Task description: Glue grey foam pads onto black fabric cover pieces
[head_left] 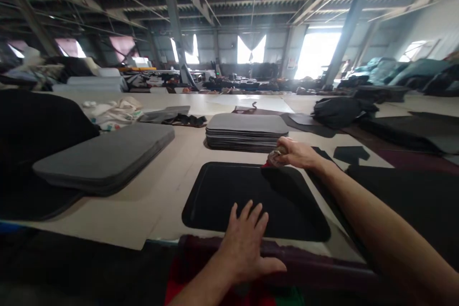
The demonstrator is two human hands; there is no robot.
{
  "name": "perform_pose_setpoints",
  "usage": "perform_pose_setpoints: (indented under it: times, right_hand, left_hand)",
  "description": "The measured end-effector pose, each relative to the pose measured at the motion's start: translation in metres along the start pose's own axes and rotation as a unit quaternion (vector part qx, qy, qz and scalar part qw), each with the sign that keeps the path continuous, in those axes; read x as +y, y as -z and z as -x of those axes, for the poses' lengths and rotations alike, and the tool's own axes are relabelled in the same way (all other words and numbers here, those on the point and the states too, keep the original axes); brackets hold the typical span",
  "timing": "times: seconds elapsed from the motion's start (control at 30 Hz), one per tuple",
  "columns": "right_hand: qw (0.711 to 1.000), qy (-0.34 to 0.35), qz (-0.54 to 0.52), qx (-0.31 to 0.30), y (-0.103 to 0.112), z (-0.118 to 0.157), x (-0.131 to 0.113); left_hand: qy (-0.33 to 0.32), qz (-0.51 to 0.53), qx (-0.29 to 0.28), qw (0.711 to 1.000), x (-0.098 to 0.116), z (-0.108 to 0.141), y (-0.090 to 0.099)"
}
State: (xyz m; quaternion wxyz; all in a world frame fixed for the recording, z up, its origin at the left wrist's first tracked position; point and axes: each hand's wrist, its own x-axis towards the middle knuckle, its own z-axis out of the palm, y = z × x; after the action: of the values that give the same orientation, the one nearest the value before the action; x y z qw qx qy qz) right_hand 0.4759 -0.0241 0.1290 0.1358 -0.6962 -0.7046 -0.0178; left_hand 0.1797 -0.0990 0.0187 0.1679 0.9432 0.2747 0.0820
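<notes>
A black rounded-corner panel point(229, 196) lies flat on the table before me, with a faint pale line along its left and far edges. My left hand point(247, 229) rests on its near edge, fingers spread, thumb out to the right. In my right hand point(296, 153) is a small squeeze bottle point(276, 157), tilted so its red tip meets the panel near the far edge; the fingers wrap round it and partly hide it. Just beyond the panel stands a stack of grey-topped panels point(247, 124) with the same rounded corners.
Another stack of grey panels point(107, 155) sits to the left. Dark sheet material point(405, 196) and a small black offcut point(351, 154) lie at right. A crumpled dark bundle point(344, 111) is farther back. Maroon material point(287, 253) covers the table's front edge.
</notes>
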Motion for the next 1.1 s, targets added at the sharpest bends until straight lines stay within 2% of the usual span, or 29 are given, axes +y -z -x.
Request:
perform_pose_setpoints:
  times: [0.13,0.23,0.33,0.47,0.6,0.77,0.9,1.1]
  right_hand:
    - [0.999,-0.050,0.007,-0.004,0.011,0.025,0.025]
    - [0.997,-0.078,0.011,-0.002,0.017,0.040,0.042]
    - [0.995,-0.104,0.014,0.000,0.022,0.052,0.056]
    - [0.992,-0.126,0.015,0.004,0.025,0.064,0.067]
    - [0.991,-0.136,0.013,0.012,0.026,0.072,0.071]
    - [0.989,-0.144,0.008,0.019,0.028,0.079,0.069]
    - [0.987,-0.161,-0.008,0.003,0.036,0.088,0.065]
    - [0.984,-0.164,-0.060,-0.033,0.048,0.116,0.063]
  left_hand:
    - [0.012,-0.009,0.019,1.000,-0.001,-0.003,-0.004]
    - [0.025,-0.008,0.022,0.999,0.000,-0.006,0.002]
    - [0.036,-0.015,0.009,0.999,-0.006,-0.013,0.017]
    - [0.036,-0.057,-0.030,0.997,-0.031,-0.026,0.046]
    - [0.046,-0.095,-0.066,0.992,-0.063,-0.040,0.070]
    - [0.087,-0.132,-0.097,0.983,-0.089,-0.060,0.081]
    - [0.086,-0.149,-0.120,0.978,-0.094,-0.071,0.085]
    - [0.078,-0.174,-0.119,0.974,-0.094,-0.075,0.087]
